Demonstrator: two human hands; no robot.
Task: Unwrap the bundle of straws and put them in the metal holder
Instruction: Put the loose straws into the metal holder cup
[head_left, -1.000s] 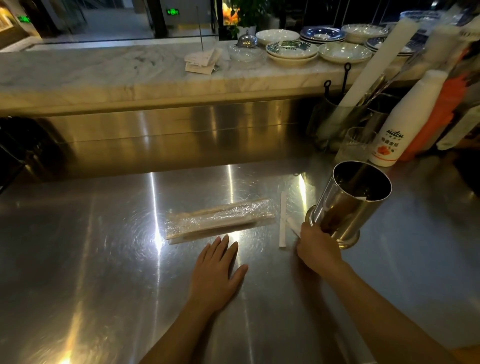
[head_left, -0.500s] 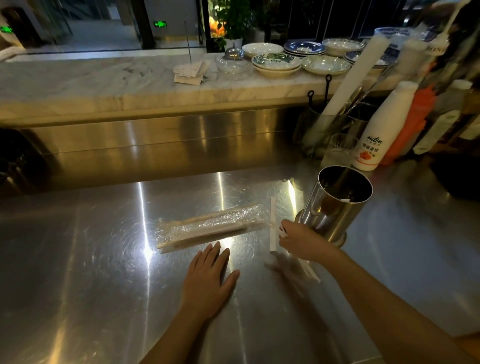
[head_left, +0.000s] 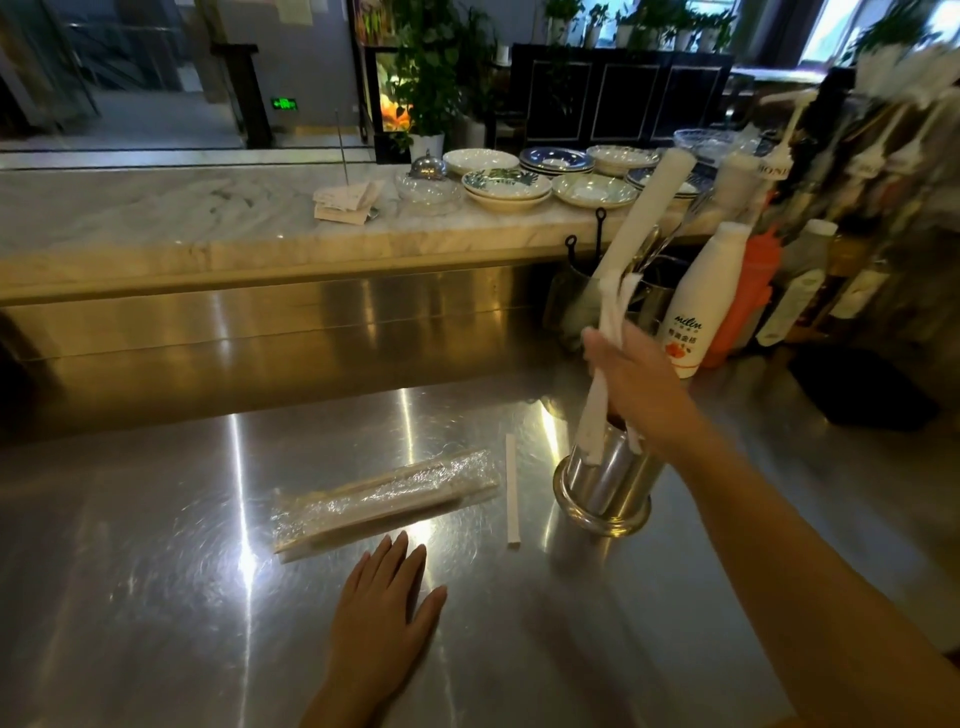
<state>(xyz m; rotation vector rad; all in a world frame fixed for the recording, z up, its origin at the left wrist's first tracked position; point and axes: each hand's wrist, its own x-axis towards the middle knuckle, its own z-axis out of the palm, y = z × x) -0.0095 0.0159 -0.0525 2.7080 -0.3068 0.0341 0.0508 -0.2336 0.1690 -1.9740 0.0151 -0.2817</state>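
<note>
over the metal holder (head_left: 605, 480) my right hand (head_left: 631, 379) pinches a few paper-wrapped straws (head_left: 597, 415), light and likely bendy, best gripped mid-length, while my left hand (head_left: 382, 618), fingers together, lies flat beside the still-wrapped bundle (head_left: 384, 499).

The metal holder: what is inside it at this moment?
The right hand holds a few paper-wrapped straws over the metal holder, their lower ends at its rim. The hand and arm cover the opening, so its inside cannot be seen.
</note>
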